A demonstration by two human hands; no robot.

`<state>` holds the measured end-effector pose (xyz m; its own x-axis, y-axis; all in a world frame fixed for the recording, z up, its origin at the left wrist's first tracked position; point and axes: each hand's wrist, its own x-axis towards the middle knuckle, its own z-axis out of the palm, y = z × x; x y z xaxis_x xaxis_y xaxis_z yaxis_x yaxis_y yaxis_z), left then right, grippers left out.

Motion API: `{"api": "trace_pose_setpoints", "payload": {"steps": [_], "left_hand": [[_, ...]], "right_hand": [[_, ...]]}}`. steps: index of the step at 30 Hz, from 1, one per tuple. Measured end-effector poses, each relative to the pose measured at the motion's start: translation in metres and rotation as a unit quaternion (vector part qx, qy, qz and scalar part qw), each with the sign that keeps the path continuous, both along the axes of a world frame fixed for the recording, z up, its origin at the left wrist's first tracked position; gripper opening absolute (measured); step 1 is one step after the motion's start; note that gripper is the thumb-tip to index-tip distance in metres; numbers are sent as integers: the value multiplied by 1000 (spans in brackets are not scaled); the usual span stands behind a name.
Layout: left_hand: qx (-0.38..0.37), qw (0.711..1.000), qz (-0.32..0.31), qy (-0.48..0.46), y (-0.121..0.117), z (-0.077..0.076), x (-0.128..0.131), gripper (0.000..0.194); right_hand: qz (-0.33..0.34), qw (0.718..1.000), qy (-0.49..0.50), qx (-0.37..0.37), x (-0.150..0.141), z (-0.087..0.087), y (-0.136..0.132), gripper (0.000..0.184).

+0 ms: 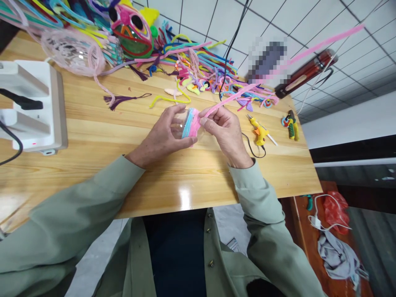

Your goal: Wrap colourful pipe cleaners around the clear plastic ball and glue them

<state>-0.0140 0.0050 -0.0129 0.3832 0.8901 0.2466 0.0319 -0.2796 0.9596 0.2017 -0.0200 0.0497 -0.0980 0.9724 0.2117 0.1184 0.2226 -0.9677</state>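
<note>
My left hand [168,134] is wrapped round a small clear plastic bottle [177,128] lying sideways above the table. Blue and pink pipe cleaner bands [191,123] circle the bottle's middle. Between the thumb and fingers of my right hand [224,131] is a long pink pipe cleaner [247,88], pinched close to the pink band. Its free length stretches up and to the right, past the dark red flask. My right palm and fingers partly hide the bottle's right end.
Behind my hands lies a heap of coloured pipe cleaners [198,62] with a decorated bottle [133,35]. A yellow glue gun [259,131] and wire cutters [291,125] are on the right, near a dark red flask [306,74]. At far left stands a white power strip [55,107]. A purple tassel [123,99] lies nearby.
</note>
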Motion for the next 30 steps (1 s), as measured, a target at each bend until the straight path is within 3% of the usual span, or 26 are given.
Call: {"api": "trace_pose_setpoints", "payload": {"steps": [9,30], "left_hand": [[-10,1000,6,-10,-3,5,2,92],[-37,999,7,-15,-5,7,3,82]], "right_hand": [[-38,999,6,-19,-2,-5,-1,48],[-33,999,7,-28,-5,-4,-1,42]]}}
